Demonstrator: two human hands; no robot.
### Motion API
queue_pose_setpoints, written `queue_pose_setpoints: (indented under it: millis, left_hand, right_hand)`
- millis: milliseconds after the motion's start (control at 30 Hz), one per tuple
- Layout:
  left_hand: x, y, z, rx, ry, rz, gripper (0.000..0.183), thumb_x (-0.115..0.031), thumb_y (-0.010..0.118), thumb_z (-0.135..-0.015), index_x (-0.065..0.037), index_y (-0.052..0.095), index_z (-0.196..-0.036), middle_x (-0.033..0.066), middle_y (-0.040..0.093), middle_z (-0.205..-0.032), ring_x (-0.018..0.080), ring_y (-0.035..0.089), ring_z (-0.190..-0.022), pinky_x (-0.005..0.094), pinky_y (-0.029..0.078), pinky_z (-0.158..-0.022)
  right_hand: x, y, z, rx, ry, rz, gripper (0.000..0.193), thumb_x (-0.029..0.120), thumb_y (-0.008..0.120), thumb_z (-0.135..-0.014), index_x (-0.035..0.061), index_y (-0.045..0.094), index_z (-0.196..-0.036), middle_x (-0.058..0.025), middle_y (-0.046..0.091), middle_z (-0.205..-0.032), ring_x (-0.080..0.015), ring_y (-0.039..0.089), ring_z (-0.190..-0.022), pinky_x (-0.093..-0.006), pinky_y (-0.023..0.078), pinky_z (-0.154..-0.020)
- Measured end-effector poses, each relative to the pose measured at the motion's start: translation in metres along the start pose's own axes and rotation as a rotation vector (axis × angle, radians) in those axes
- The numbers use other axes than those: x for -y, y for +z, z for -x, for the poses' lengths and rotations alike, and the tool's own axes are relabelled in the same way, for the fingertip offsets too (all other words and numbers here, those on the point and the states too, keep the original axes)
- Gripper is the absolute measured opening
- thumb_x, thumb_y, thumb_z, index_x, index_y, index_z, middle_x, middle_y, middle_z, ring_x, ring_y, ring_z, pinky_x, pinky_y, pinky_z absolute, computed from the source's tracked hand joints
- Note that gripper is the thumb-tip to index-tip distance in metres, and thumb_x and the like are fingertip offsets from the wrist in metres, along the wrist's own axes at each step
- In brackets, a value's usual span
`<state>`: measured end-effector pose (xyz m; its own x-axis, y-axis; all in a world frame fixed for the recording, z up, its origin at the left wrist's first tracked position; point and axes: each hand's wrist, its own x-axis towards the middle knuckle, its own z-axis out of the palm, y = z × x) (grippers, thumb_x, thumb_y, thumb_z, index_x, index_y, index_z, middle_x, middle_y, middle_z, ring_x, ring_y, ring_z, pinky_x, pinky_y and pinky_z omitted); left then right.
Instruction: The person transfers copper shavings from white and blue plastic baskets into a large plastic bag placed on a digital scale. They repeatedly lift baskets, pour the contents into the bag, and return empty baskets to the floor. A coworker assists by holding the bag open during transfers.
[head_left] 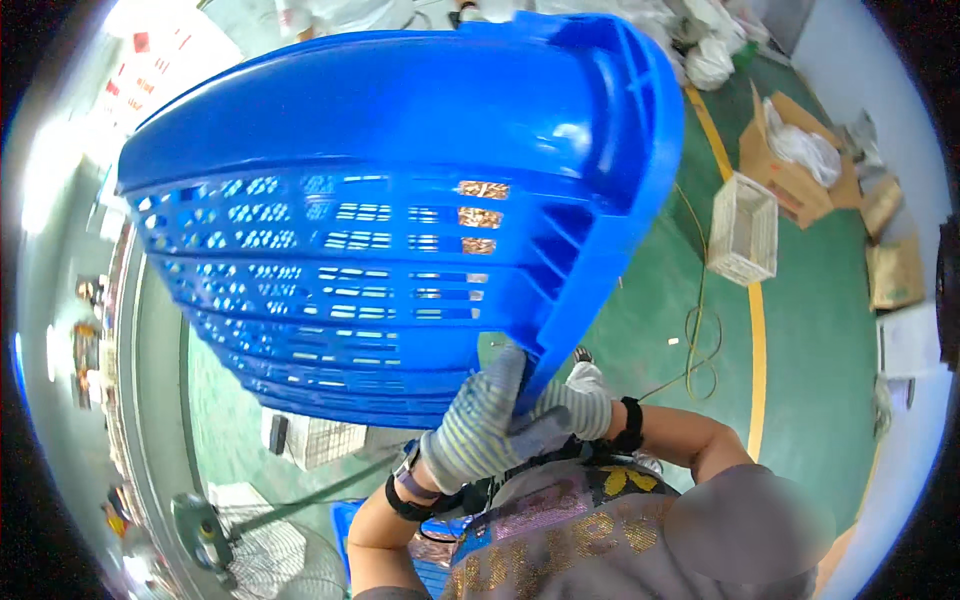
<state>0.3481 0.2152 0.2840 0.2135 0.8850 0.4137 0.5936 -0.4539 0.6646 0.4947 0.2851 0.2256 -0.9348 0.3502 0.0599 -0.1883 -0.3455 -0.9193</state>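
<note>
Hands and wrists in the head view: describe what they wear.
The left hand and right hand wear pale gloves with thin grey-green stripes. On the left are a watch-like band and a black strap; on the right, a black band. No sleeve covers either forearm.

Large, blue, slatted basket (370, 110) of smooth, glossy plastic across the upper left and centre; matt, knitted, grey-striped cloth gloves (470, 425) at lower centre; open, brown, matt cardboard box (755, 150) at upper right; smooth green floor (820, 300) at right
</note>
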Motion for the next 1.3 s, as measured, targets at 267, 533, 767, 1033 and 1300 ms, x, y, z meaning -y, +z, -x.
queue_pose_setpoints:
  millis: [267,533,767,1033,1300]
  left_hand:
    - [-0.018,0.015,0.01,-0.046,-0.764,1.053,0.049,-0.014,0.071,-0.086,-0.005,0.052,-0.13,0.0039,0.063,-0.11,0.0173,0.059,-0.099,0.0323,0.046,-0.091]
    - [-0.036,0.075,0.002,-0.988,-0.82,1.044,0.046,-0.013,0.067,-0.086,-0.004,0.053,-0.129,0.0036,0.063,-0.108,0.0146,0.059,-0.1,0.0324,0.046,-0.092]
    - [-0.046,0.151,-0.046,-0.949,-0.786,0.942,0.041,-0.027,0.066,-0.087,-0.002,0.059,-0.118,0.0076,0.064,-0.108,0.0164,0.056,-0.1,0.0329,0.045,-0.091]
    - [-0.097,0.178,-0.075,-1.085,-0.729,0.7,0.039,-0.031,0.069,-0.082,-0.001,0.058,-0.105,0.01,0.062,-0.091,0.0179,0.056,-0.089,0.036,0.046,-0.078]
    - [-0.197,0.259,-0.062,-1.089,-0.597,0.28,0.044,-0.038,0.072,-0.081,0.001,0.062,-0.098,0.0137,0.065,-0.092,0.0212,0.059,-0.089,0.0365,0.047,-0.077]
  right_hand:
    - [0.008,-0.009,0.003,0.069,0.023,0.224,0.051,0.005,0.075,-0.077,0.0075,0.054,-0.123,-0.0096,0.057,-0.122,-0.019,0.051,-0.115,-0.0375,0.045,-0.097]
    - [-0.01,-0.066,-0.01,0.417,0.045,0.608,0.083,0.016,0.076,-0.076,0.004,0.029,-0.142,-0.0195,0.052,-0.129,-0.0305,0.052,-0.12,-0.0409,0.044,-0.099]
    - [0.04,-0.137,0.025,0.523,0.344,0.515,0.043,0.007,0.072,-0.072,0.0024,0.061,-0.113,-0.0081,0.063,-0.11,-0.0213,0.059,-0.102,-0.037,0.046,-0.091]
    - [0.085,-0.145,0.056,0.588,0.267,0.591,0.039,0.001,0.071,-0.068,-0.0014,0.062,-0.106,-0.0091,0.063,-0.103,-0.0188,0.059,-0.094,-0.0349,0.048,-0.085]
    - [0.111,-0.156,0.126,0.938,0.224,0.813,0.034,0.008,0.071,-0.073,-0.0012,0.062,-0.104,-0.0073,0.064,-0.096,-0.0173,0.06,-0.087,-0.0307,0.048,-0.077]
